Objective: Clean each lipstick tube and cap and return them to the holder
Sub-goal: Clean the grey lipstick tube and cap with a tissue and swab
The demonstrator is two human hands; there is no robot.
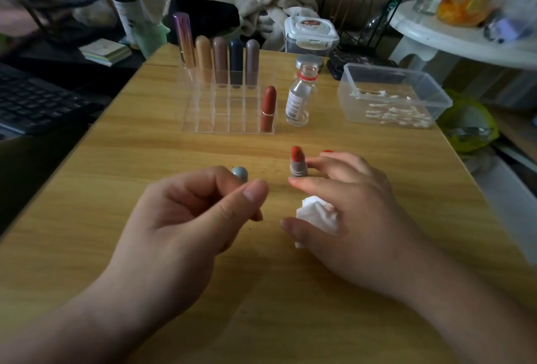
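L grip (203, 218) pinches the grey-blue cap (240, 173) btw thumb & fingertips, low over the counter (116, 189). R grip (348, 218) keeps the tissue (318, 217) tucked under my thumb, fingertips touching the open lipstick tube (297, 163), which stands upright. Best: steady the tube, wipe w/o smearing the red bullet. Holder (229, 113) is ahead w/ free front slots. The bottle (299, 96) beside it looks uncapped, so mind it.

Bare forearms, two hands over the table.
Right hand (348, 212): red polish on one far fingernail (327, 151). Left hand (186, 218): thumbnail (250, 193) short.
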